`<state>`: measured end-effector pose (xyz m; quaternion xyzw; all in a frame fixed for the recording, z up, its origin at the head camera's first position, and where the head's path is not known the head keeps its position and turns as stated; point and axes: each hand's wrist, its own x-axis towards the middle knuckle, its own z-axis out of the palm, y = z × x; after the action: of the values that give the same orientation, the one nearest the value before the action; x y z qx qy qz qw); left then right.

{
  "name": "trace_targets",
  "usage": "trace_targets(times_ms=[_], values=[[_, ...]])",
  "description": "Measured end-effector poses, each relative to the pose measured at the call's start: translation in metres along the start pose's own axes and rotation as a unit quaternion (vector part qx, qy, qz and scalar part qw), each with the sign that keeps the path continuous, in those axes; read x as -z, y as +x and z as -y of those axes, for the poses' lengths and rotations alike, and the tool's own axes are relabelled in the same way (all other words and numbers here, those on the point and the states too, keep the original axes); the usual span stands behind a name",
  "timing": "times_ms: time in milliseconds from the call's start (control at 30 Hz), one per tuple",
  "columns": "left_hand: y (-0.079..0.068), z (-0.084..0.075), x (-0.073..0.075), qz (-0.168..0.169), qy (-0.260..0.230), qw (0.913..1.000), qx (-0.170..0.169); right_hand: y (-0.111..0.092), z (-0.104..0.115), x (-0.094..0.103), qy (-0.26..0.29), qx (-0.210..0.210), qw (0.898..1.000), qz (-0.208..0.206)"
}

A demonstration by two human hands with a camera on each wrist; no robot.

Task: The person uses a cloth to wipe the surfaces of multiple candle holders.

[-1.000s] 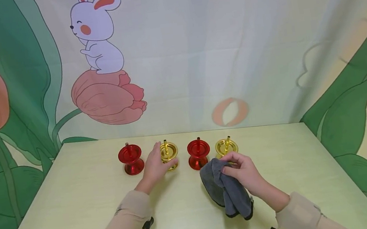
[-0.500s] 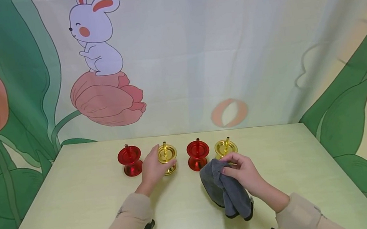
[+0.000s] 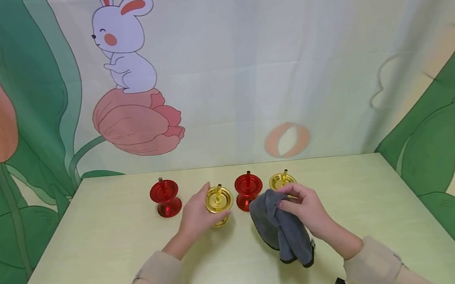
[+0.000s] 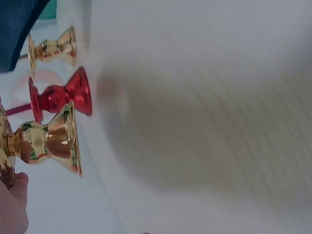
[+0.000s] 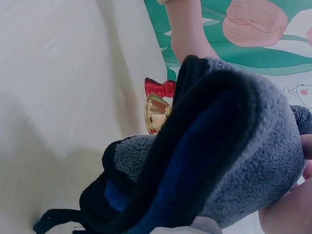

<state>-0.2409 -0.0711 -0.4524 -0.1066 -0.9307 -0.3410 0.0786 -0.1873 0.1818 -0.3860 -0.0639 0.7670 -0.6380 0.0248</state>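
My left hand [image 3: 196,217] holds a gold candle holder [image 3: 218,201] by its wide dish, thumb on the near side. In the left wrist view the holder's flared base [image 4: 62,139] shows, and it appears lifted off the table. A folded grey cloth [image 3: 283,230] with black edging hangs from my right hand [image 3: 308,209], pinched between thumb and fingers. Up close in the right wrist view, the cloth [image 5: 243,161] shows a blue inner side and hides most of the gold holder. The cloth is apart from the held holder.
A red candle holder [image 3: 164,192] stands left of my left hand. Another red one [image 3: 248,185] and a second gold one [image 3: 280,181] stand behind the cloth, partly covered. The pale table [image 3: 106,234] ends at a printed curtain [image 3: 209,67].
My left hand has brought the gold candle holder nearer to me and rightward, out of the row. The right hand with the cloth has hardly moved.
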Motion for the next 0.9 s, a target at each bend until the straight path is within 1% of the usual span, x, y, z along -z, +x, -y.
trace_targets(times_ms=[133,233,400,533,733,800,900], values=[[-0.011,-0.014,0.006,0.021,0.003,0.9996,-0.019,0.001,0.003,0.001,0.003,0.005,1.000,-0.002],[-0.017,-0.024,0.010,0.025,0.021,0.9986,-0.043,0.002,0.005,0.002,0.008,0.014,1.000,-0.003],[-0.025,-0.038,0.014,0.024,0.077,0.9929,-0.087,0.004,0.009,0.002,0.023,0.038,0.999,-0.001],[-0.031,-0.050,0.018,0.022,0.104,0.9876,-0.116,0.005,0.014,0.001,0.037,0.050,0.998,0.000],[-0.039,-0.066,0.024,0.017,0.131,0.9792,-0.154,0.006,0.023,-0.001,0.060,0.053,0.997,0.003],[-0.041,-0.071,0.025,0.013,0.133,0.9768,-0.167,0.005,0.027,-0.004,0.060,0.057,0.997,0.007],[-0.043,-0.078,0.026,0.013,0.134,0.9751,-0.176,0.004,0.030,-0.008,0.047,0.062,0.997,0.022]])
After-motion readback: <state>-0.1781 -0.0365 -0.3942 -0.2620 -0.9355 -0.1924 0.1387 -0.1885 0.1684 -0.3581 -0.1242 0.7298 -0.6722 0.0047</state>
